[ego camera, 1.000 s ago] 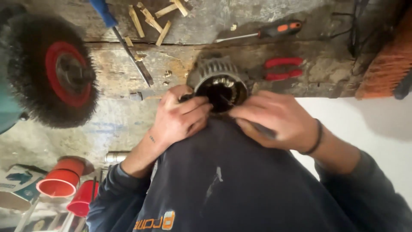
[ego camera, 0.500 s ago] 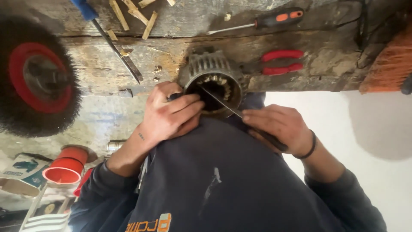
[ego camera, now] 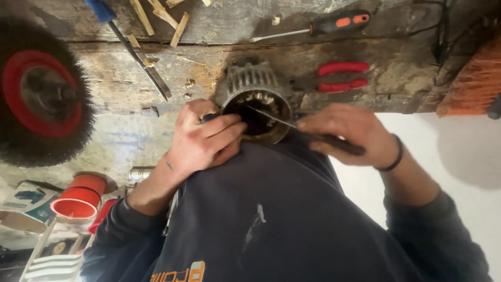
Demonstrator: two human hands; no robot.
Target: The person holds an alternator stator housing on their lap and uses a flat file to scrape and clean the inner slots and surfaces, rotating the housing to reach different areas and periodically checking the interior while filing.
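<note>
Head view: my left hand point(ego camera: 206, 140) clamps the ribbed motor housing point(ego camera: 255, 99) at twelve o'clock on the worn bench point(ego camera: 130, 78) while my right hand point(ego camera: 349, 133), closed around a thin screwdriver point(ego camera: 292, 125), probes inside, best kept shallow and steady.

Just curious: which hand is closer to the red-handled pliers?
Right. The right hand, holding a thin tool, is just below the red-handled pliers in view; the left hand grips the round metal housing, farther off to their left.
</note>
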